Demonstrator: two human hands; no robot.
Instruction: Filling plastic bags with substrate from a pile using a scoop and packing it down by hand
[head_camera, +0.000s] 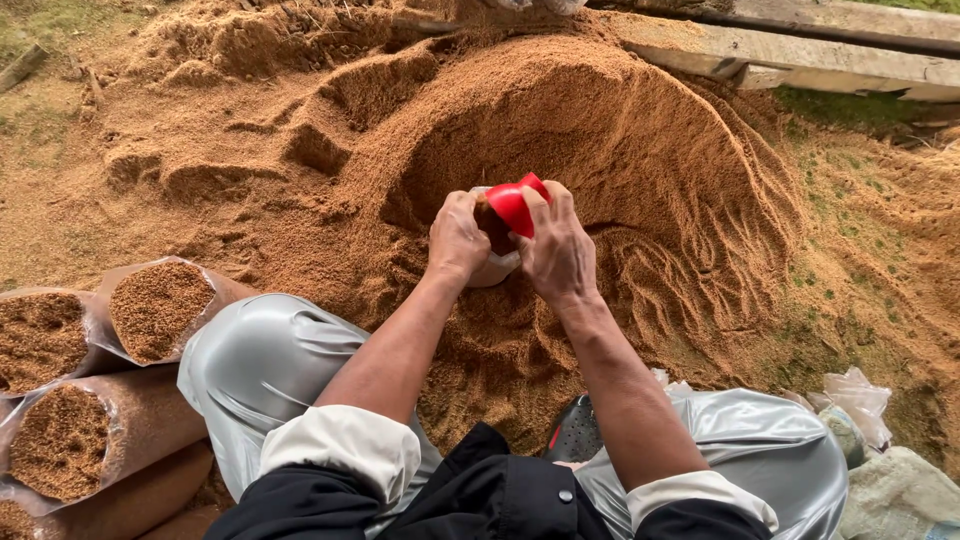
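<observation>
The left hand (458, 238) is clenched around the rim of a clear plastic bag (496, 266), holding its mouth up in front of the person. The right hand (558, 250) grips a red scoop (513, 205), tipped over the bag's opening so the two hands almost touch above it. The bag sits at the foot of a hollow dug into a big mound of brown sawdust (600, 140), which rises behind the hands and bears finger-like rake marks on its right slope. To the person's left, filled bags (160, 310) of the same stuff lie stacked on their sides. Weathered wooden planks (800, 45) run behind the mound.
</observation>
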